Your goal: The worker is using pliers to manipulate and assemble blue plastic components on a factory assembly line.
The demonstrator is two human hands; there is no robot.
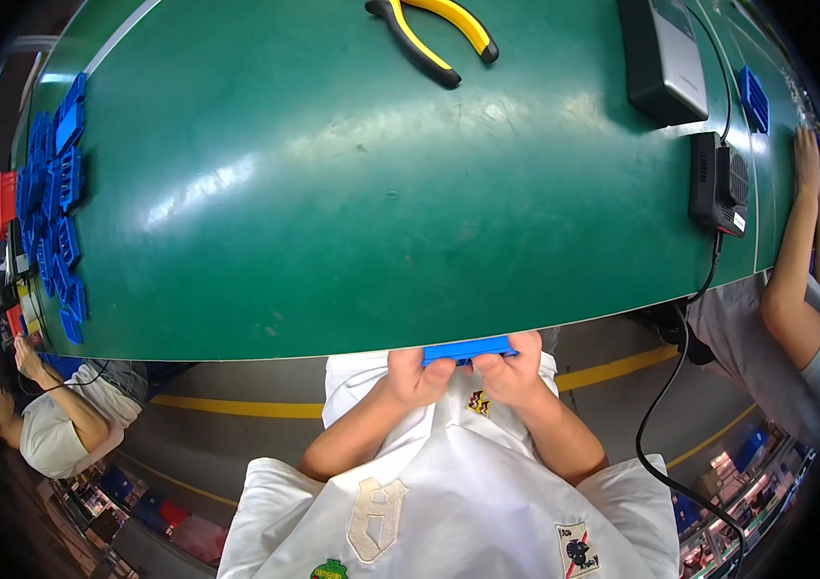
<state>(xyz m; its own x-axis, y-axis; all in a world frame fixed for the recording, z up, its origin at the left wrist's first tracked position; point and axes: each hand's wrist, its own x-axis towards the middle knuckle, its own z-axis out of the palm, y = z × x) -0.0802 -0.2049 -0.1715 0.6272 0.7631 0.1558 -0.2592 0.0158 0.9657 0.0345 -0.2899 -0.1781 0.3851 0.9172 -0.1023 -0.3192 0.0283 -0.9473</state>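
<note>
The left hand point(417, 379) and right hand point(514, 374) clamp 2 ends of the blue part point(468, 349) by the tabletop's point(381, 241) near edge; a slack grip could drop it floorward.

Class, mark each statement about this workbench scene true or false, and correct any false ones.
1. The left hand and right hand both hold a blue piece. True.
2. The right hand grips a tool. False: the pliers lie on the table, untouched.
3. Blue parts are heaped on the table's left side. True.
4. The table is red. False: it is green.
5. A cable runs from the black box over the table's edge. True.
</note>
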